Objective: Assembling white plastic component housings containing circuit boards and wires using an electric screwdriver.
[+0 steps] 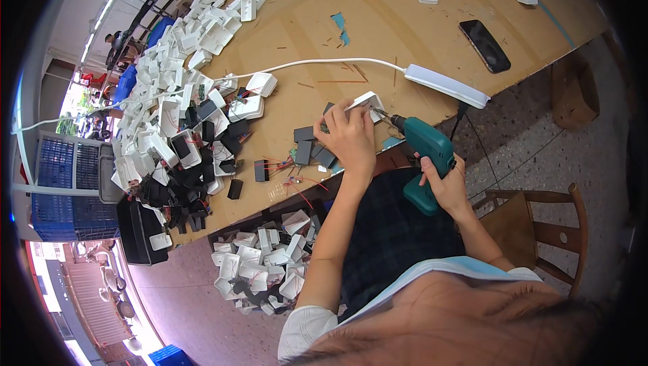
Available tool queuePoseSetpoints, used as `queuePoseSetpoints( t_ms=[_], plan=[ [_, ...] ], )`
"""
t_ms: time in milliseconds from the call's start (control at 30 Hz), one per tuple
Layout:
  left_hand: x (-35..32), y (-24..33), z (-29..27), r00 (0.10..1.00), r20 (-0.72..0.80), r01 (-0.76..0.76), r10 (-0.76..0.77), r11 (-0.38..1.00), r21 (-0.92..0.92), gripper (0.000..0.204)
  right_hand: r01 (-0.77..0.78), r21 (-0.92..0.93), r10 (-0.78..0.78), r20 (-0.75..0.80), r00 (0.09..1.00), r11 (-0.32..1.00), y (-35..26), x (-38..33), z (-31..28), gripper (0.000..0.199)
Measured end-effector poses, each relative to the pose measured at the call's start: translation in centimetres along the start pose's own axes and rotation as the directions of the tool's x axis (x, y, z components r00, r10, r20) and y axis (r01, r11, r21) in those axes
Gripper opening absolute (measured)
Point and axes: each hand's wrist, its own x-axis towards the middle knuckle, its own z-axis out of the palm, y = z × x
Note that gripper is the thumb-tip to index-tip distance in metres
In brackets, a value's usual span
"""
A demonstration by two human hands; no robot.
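My right hand point(445, 176) is wrapped round the grip of a green cordless screwdriver point(428, 143). The tool's bit points left into a white plastic housing point(368, 101) near the table's front edge. My left hand point(349, 133) holds that housing with bent fingers; part of it is hidden behind them. Whether the bit sits on a screw is too small to tell. Beside my left hand lie several small black boxes point(304, 152), a bit of green circuit board and thin red wires.
White housings point(216, 37) are heaped along the table's left and far sides, with black boxes point(162, 194) among them. A white power strip point(445, 85) and a phone point(484, 45) lie to the right. More housings point(260, 261) fill a pile below the edge. A wooden chair point(540, 231) stands at right.
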Motion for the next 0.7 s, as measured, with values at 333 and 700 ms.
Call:
queuePoseSetpoints(
  t_ms=[333,700],
  plan=[
    [0.0,-0.1,0.2,1.000,-0.012,0.011,-0.011,1.000,0.027,0.010,0.010,-0.002,-0.010,-0.021,1.000,1.000,-0.2,0.2,0.3,0.026],
    [0.5,0.4,-0.3,1.000,0.020,-0.003,0.001,0.998,0.058,0.009,-0.005,-0.037,0.004,-0.045,0.999,0.999,-0.7,0.2,0.1,0.030]
  ],
)
